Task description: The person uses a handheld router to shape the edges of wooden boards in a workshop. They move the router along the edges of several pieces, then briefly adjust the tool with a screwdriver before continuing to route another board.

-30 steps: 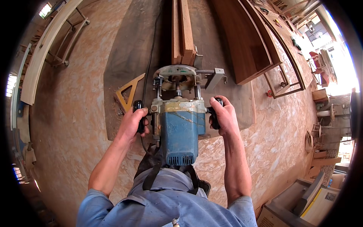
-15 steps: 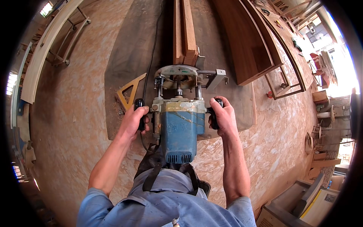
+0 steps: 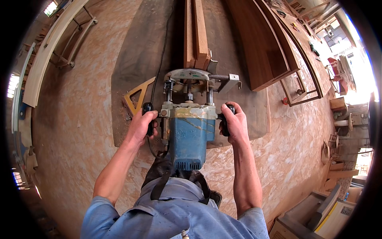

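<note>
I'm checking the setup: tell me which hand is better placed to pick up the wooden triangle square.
Left. The left hand on the router grips the handle right beside the triangle square; the right hand sits on the router's far side.

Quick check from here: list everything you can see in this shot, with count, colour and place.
router: one, blue body, grey base, centre, held over the plank ends
planks: two, brown, side by side, top centre
dark board: one, dark brown, under the router
triangle square: one, yellow-tan, left of the router base
cable: one, black, running up from the router
curved frame: one, pale wood, upper left
cabinet panel: one, brown, upper right
left hand: on the left black handle
right hand: on the right black handle
</note>
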Tool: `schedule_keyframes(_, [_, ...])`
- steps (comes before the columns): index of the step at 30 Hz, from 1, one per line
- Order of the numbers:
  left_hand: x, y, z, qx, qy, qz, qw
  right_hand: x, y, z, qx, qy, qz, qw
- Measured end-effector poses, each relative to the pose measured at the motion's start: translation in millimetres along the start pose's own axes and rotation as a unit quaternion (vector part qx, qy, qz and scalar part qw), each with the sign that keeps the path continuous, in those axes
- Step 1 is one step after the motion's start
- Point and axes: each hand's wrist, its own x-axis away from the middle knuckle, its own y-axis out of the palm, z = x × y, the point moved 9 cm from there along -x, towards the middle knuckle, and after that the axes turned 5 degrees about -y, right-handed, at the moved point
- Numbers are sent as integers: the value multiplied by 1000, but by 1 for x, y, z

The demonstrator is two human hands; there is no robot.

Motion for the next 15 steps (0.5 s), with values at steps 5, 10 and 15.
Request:
schedule_keyframes(5, [1, 0, 0, 6, 1, -3, 1000, -1, -1, 2, -2, -1, 1, 1000])
schedule_keyframes(10, [2, 2, 2, 4, 7, -1, 1000, 0, -1, 0, -2, -7, 0, 1000])
schedule_keyframes(15, [1, 0, -1, 9, 9, -1, 1000, -1, -1, 3, -4, -8, -2, 1000])
